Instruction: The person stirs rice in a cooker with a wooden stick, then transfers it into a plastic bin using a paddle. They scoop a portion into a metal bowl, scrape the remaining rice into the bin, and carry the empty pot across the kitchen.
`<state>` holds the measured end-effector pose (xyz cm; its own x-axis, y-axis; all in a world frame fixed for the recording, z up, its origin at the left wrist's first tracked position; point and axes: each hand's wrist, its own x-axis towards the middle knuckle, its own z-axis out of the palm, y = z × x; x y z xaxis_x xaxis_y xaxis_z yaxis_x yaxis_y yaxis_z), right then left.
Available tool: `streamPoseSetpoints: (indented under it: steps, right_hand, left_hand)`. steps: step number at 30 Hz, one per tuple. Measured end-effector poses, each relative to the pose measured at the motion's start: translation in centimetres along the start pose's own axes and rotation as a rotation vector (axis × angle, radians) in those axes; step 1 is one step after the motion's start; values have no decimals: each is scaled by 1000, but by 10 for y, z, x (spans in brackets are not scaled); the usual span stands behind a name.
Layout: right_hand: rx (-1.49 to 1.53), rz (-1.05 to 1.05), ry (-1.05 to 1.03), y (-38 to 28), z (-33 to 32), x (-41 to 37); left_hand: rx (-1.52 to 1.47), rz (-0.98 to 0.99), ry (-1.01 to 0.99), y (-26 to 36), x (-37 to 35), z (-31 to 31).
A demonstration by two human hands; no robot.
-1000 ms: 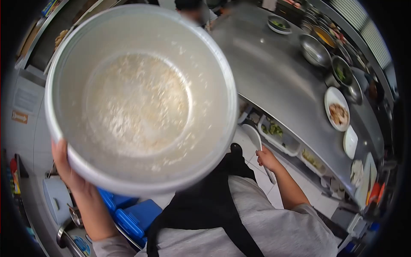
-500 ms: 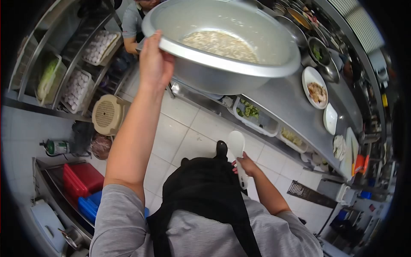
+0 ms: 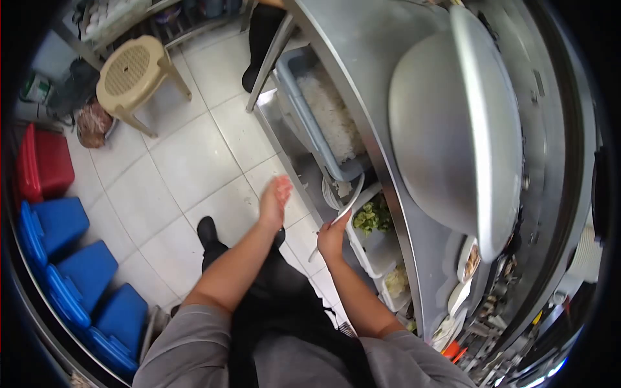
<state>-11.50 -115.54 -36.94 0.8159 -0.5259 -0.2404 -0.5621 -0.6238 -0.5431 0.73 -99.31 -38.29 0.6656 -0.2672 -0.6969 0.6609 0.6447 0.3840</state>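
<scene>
My right hand (image 3: 332,240) is wrapped round the handle of a long white serving spoon (image 3: 355,196). The spoon's blade, seen nearly edge-on, is by the lower shelf, close to the end of a grey tub (image 3: 328,145) that holds white rice (image 3: 330,107). My left hand (image 3: 274,202) is empty, fingers loosely apart, over the floor in front of the shelf. A large metal basin (image 3: 430,129) rests on the steel counter (image 3: 362,58) above; its inside is turned out of sight.
White containers of green leaves (image 3: 372,216) and pale shredded food (image 3: 396,282) sit on the lower shelf. A beige stool (image 3: 129,68) stands on the tiles. Blue bins (image 3: 68,223) and a red bin (image 3: 46,161) line the left. A person's dark-clad leg (image 3: 259,45) shows at the top.
My left hand has let go of the basin's rim, and the basin is on the counter. My right hand has brought the spoon to the lower shelf. The view has turned toward the shelf.
</scene>
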Motion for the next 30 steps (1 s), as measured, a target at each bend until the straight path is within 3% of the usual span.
streamPoseSetpoints:
  steps: [2, 6, 7, 9, 10, 12, 15, 17, 19, 22, 24, 30]
  right_hand:
    - [74, 58, 108, 9, 22, 18]
    - [95, 346, -111, -39, 3, 26]
    - [294, 316, -58, -42, -3, 27]
    - [194, 263, -57, -23, 4, 36]
    - [102, 205, -54, -17, 7, 37]
    - [189, 293, -76, -9, 5, 33]
    - [100, 62, -171, -1, -6, 6]
    - [62, 103, -216, -15, -12, -13]
    - [39, 175, -289, -24, -19, -19]
    - [55, 110, -376, -21, -28, -24]
    - [48, 41, -373, -15, -33, -33]
    - [157, -2, -372, 28, -47, -92]
  left_hand:
    - [-26, -83, 116, -67, 26, -5]
    - [-127, -222, 161, -130, 62, 40]
    - [-132, -232, 166, -144, 75, 45]
    - [-296, -206, -142, -167, 98, 46]
    - [-301, -214, -131, -173, 104, 47]
    - [-369, -315, -188, -179, 114, 47]
    - [-350, -462, -64, -141, 107, 64]
    - [-266, -556, 19, -122, 107, 69]
    - [-305, -506, -28, -126, 120, 55]
    - [-372, -491, -103, -126, 123, 26]
    - [-520, -382, -327, -128, 118, 7]
    - [-420, -372, -109, -33, 16, 28]
